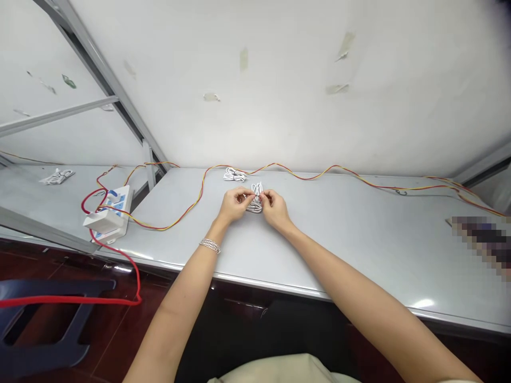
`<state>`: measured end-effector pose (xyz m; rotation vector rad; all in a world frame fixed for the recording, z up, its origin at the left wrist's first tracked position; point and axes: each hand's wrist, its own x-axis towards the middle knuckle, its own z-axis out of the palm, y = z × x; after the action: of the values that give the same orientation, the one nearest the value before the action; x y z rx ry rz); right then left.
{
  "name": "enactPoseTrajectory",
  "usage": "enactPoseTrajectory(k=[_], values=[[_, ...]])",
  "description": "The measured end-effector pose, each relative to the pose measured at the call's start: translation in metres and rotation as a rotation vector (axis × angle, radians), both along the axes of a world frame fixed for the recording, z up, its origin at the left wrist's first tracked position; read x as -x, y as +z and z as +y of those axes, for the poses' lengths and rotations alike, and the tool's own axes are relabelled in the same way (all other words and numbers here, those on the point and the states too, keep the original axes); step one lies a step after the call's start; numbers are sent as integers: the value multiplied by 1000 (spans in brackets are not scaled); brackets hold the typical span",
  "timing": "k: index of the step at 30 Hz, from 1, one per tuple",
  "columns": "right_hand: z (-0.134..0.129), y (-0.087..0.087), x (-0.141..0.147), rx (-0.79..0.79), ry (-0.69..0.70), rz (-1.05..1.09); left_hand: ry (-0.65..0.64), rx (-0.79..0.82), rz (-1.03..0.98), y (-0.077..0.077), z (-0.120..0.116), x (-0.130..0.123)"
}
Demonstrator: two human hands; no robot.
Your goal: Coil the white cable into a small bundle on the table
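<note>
A coiled white cable [255, 206] lies on the grey table between my hands, its loops pointing away from me. My left hand [235, 204] pinches at the left side of its middle, fingers closed. From the right, my right hand [274, 206] pinches at the same middle part, where a thin dark tie seems to wrap the bundle. The fingertips are close together, and the tie is too small to make out well. Just behind my left hand rests a second white cable bundle [235, 174], held by a dark tie and untouched.
A red and yellow wire [198, 194] winds along the table's back. At the left stand a power strip [120, 213] with plugs and a red cord [133, 271]. Another white bundle [58, 176] lies far left. A blue stool [51, 348] is below left; a blurred flat object [485, 239] lies right.
</note>
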<state>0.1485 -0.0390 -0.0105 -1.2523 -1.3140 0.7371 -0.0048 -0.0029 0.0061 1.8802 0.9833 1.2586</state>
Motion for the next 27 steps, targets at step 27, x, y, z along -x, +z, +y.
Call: enactPoseTrajectory(k=[27], values=[[2,-3,-1,-38,50,-14,-53,-92,114,-1,2,4]])
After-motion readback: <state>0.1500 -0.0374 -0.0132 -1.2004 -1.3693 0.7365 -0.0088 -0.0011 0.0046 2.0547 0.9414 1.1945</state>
